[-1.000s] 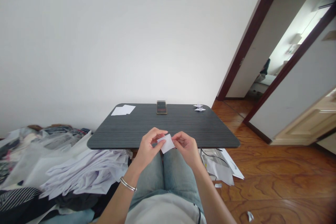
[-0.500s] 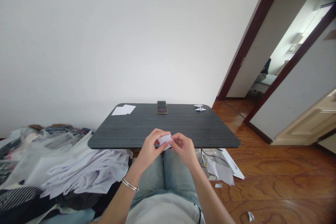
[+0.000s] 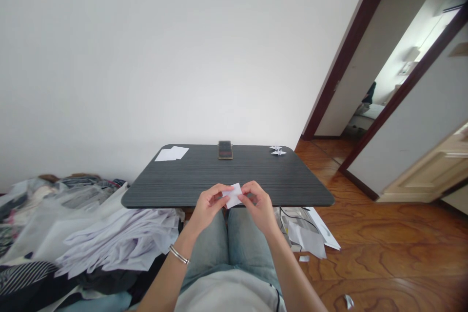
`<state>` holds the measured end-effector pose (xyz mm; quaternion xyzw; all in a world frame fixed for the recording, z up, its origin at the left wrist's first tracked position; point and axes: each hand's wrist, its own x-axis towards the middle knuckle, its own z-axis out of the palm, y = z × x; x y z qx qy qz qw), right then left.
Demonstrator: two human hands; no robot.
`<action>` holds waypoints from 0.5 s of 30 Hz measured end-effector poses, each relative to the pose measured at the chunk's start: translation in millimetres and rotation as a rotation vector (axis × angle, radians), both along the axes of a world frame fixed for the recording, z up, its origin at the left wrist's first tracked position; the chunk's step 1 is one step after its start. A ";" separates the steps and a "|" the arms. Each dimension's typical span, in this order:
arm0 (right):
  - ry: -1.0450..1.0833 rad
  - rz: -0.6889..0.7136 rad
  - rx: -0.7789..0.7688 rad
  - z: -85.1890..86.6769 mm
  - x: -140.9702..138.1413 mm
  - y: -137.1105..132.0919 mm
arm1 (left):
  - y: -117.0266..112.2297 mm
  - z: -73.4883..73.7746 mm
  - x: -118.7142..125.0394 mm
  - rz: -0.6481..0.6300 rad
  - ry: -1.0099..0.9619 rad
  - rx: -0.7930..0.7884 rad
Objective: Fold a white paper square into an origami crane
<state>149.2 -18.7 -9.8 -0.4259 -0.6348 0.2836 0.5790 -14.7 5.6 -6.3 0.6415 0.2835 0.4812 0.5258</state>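
Between my hands, over the near edge of the dark table, is a small folded piece of white paper. My left hand pinches its left side between thumb and fingers. At the opposite side, my right hand grips the paper with thumb and fingertips. The folds are too small to make out in detail. Two white paper cranes sit at the far right of the table. White paper sheets lie overlapping at the far left.
A phone leans on a stand at the table's back middle, by the wall. Piled clothes and plastic bags lie left. Under the right side are cables and papers; paper scraps lie on the wooden floor.
The folded paper has turned and now shows more of its flat face. My left fingers have drawn back to its left edge, leaving it less covered.
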 end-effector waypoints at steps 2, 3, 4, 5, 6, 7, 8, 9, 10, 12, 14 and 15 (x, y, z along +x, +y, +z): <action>-0.043 -0.051 0.029 2.0 2.2 0.5 | 0.0 0.6 -0.5 -0.048 -0.038 -0.029; -0.068 -0.070 0.034 3.2 3.3 0.6 | -0.1 1.1 -0.4 -0.061 -0.058 -0.049; -0.091 -0.083 0.034 4.3 4.3 0.6 | -0.3 1.8 -0.2 -0.061 -0.075 -0.067; -0.108 -0.090 0.031 5.4 5.1 0.5 | -0.5 2.7 0.4 -0.053 -0.084 -0.085; -0.121 -0.090 0.029 6.3 5.8 0.3 | -0.7 3.5 1.1 -0.040 -0.085 -0.099; -0.130 -0.086 0.027 7.2 6.2 0.1 | -0.9 4.3 2.0 -0.023 -0.080 -0.112; -0.140 -0.079 0.027 8.0 6.5 -0.1 | -1.1 5.0 3.0 -0.009 -0.071 -0.120; -0.149 -0.067 0.026 8.8 6.7 -0.4 | -1.4 5.5 3.9 0.002 -0.064 -0.123; -0.158 -0.051 0.025 9.6 6.8 -0.8 | -1.7 5.8 4.9 0.014 -0.061 -0.122; -0.177 -0.014 0.022 11.4 6.7 -1.9 | -2.4 6.1 6.3 0.041 -0.069 -0.118; -0.191 0.015 0.025 13.5 6.5 -3.3 | -3.2 6.3 7.0 0.058 -0.075 -0.118; -0.200 0.023 0.030 14.6 6.5 -4.1 | -3.5 6.6 7.2 0.060 -0.070 -0.119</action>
